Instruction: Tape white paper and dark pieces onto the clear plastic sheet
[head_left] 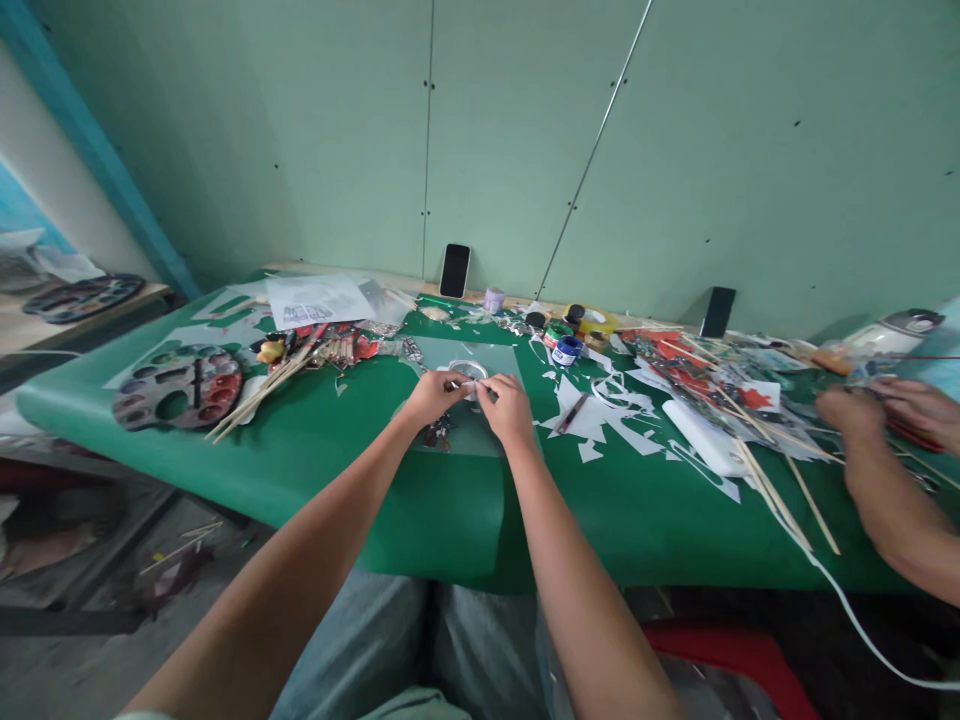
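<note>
My left hand (435, 395) and my right hand (506, 402) meet over the middle of the table with their fingers pinched. Between the fingertips is a small whitish piece (469, 388), too small to tell whether it is paper or tape. Just behind it shows part of a white ring (466, 368), partly covered by my fingers. Beneath both hands lies a clear plastic sheet (487, 440) on the green table cover (330, 480). A small dark patterned thing (437, 432) sits on the sheet beside my left wrist, partly hidden.
Left are a paint palette (135, 395) and thin sticks (262, 398). Paint jars (567, 350), white paper scraps (592, 415) and a craft knife (572, 413) lie right. A phone (454, 270) leans on the wall. A co-worker's hands (862, 405) work at the far right.
</note>
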